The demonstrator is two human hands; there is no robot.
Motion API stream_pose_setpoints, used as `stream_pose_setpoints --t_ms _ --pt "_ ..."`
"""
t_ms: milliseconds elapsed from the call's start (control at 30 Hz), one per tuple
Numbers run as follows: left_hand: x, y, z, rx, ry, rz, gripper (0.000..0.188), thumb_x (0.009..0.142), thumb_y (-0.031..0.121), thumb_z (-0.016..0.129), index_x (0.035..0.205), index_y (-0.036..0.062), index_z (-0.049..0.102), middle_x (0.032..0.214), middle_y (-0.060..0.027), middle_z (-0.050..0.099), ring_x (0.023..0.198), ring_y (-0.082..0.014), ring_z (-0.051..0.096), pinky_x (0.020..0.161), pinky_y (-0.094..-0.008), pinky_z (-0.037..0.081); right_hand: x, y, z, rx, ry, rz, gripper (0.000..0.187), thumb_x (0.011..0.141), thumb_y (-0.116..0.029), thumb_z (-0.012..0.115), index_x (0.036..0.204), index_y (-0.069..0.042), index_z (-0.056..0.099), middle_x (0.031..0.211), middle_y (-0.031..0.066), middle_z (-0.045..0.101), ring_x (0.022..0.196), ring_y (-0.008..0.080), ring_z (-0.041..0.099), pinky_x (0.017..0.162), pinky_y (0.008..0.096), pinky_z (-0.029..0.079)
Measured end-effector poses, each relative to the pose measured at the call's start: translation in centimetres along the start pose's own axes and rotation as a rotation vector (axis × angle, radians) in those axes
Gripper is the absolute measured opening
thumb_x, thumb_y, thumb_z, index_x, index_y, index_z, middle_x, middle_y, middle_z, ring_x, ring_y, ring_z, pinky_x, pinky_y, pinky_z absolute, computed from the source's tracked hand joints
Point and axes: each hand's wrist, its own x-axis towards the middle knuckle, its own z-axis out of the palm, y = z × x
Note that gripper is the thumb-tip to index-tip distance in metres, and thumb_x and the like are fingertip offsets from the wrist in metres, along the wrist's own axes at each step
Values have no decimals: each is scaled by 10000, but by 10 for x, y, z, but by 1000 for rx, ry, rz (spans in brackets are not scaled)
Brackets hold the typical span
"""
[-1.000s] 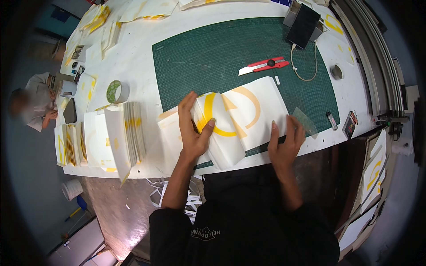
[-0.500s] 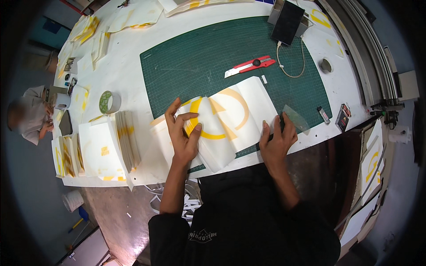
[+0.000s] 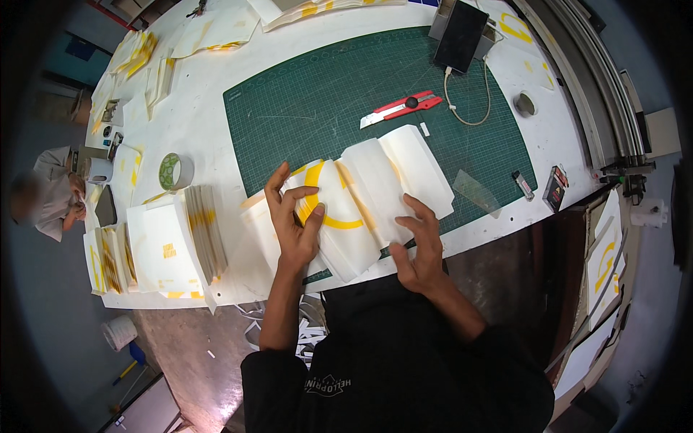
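Since the earlier frame, the right hand (image 3: 422, 252) has come inward from the far right end of the printed sheet (image 3: 372, 177), and a white panel now rises in a loose fold over most of the pale orange curve that was showing. By contrast, the left hand (image 3: 297, 234) stays on the yellow arc (image 3: 343, 222).

Both hands are apart from each other. Left fingers and thumb are parted and curved over the sheet, apparently pressing rather than gripping, probably so the left part does not slide while the right side is worked. Right finger and thumb are also parted, at the fold and near its lower edge; whether they pinch the paper I cannot tell.

The sheet lies across the near part of the green cutting mat (image 3: 325, 94), its left end reaching onto the bench (image 3: 209, 115), close to the person's body, likely for easy reach with both arms.

Beyond it, the red cutter (image 3: 401, 110) rests on the mat with its blade pointing left, clear of the fingers yet within reach. A clear plastic piece (image 3: 478, 193) lies just right of the sheet, perhaps set there to be handy. Left of the sheet, a stack of similar folded sheets (image 3: 206, 231) stands along the bench's near edge, seemingly kept off the mat to leave working room.
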Motion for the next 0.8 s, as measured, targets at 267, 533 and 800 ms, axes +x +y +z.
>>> stream_pose_setpoints --t_ms 267,533,800 --pt "-1 -3 -4 -63 -26 1 195 819 82 690 992 52 775 1558 -222 382 1467 -407 339 1211 -529 255 19 3 9 -235 91 256 407 876 7 748 1249 41 590 1144 220 647 1019 357 653 846 398 551" --pt "-1 -3 -5 -57 -44 25 174 836 158 755 965 42 767 1562 -221 385 1463 -405 341 1204 -534 265 15 -31 27 -4 130 80 378 813 43 783 1161 8 641 1011 163 703 983 350 679 829 396 546" --pt "1 -3 -3 -71 -51 -2 212 839 154 794 983 22 710 1534 -241 402 1435 -399 384 1163 -502 348 17 -56 35 142 -42 -67 387 768 55 813 1121 23 658 1012 156 741 1013 324 699 922 431 526"
